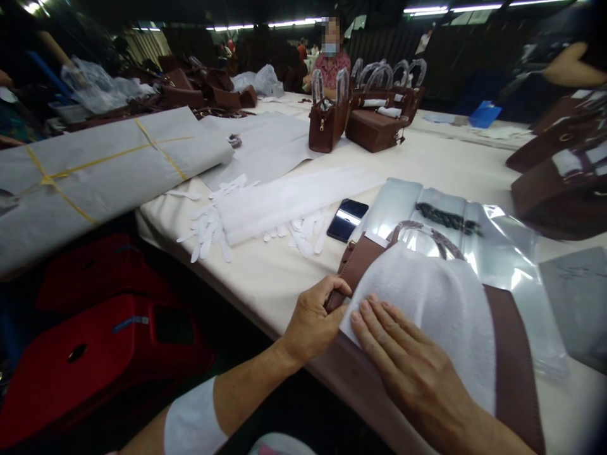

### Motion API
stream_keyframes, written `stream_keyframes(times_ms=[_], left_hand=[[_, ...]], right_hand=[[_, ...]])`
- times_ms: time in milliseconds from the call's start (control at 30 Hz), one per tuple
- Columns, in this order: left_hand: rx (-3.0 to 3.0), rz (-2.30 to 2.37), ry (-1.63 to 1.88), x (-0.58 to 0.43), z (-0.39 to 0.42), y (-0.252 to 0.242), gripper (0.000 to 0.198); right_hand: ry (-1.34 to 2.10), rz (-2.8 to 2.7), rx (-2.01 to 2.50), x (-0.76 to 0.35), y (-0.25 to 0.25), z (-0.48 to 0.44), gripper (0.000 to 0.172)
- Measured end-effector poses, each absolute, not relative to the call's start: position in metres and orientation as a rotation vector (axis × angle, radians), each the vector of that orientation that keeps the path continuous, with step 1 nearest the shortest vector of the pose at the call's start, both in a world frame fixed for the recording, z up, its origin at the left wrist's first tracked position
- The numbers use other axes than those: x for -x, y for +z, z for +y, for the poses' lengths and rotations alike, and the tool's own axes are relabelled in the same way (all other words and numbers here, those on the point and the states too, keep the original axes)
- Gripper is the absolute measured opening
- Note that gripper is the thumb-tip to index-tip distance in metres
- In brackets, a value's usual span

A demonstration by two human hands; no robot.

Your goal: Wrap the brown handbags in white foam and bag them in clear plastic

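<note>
A brown handbag (515, 354) lies at the table's near edge, with a white sheet of soft wrapping (441, 303) spread over its side. Clear plastic covers its handle (422, 234). My left hand (315, 319) grips the bag's left edge between thumb and fingers. Flat on the wrapping rests my right hand (408, 360), fingers stretched out and close together. Under and behind the bag are clear plastic bags (512, 253) with a dark twisted strip (448, 218) on them. A black phone (348, 220) lies just beyond the bag's left corner.
White paper strips (206, 230) lie around a long white sheet (289, 199). Wrapped brown handbags (374, 129) stand farther back, and more bags (564, 183) at right. A tied grey roll (95, 164) juts out left above red stools (95, 366). A person (329, 66) is across the table.
</note>
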State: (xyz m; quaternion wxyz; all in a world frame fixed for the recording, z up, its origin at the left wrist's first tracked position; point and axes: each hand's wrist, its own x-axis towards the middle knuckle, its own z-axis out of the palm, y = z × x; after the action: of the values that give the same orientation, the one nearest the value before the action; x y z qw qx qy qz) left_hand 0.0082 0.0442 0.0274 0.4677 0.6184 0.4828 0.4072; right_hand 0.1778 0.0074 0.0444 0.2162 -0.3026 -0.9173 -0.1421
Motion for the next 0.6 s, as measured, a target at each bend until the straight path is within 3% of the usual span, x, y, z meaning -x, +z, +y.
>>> stream_keyframes(times_ms=[333, 467, 600], left_hand=[[-1.404, 1.114, 1.115, 0.004, 0.050, 0.025, 0.026], [-1.973, 0.996, 1.216, 0.006, 0.044, 0.024, 0.047], [-2.473, 0.509, 1.109, 0.009, 0.056, 0.016, 0.043]], right_hand=[[-0.447, -2.578, 0.912, -0.174, 0.046, 0.010, 0.037], [-0.429, -2.578, 0.950, -0.172, 0.045, 0.009, 0.034], [-0.246, -2.594, 1.003, -0.170, 0.047, 0.013, 0.029]])
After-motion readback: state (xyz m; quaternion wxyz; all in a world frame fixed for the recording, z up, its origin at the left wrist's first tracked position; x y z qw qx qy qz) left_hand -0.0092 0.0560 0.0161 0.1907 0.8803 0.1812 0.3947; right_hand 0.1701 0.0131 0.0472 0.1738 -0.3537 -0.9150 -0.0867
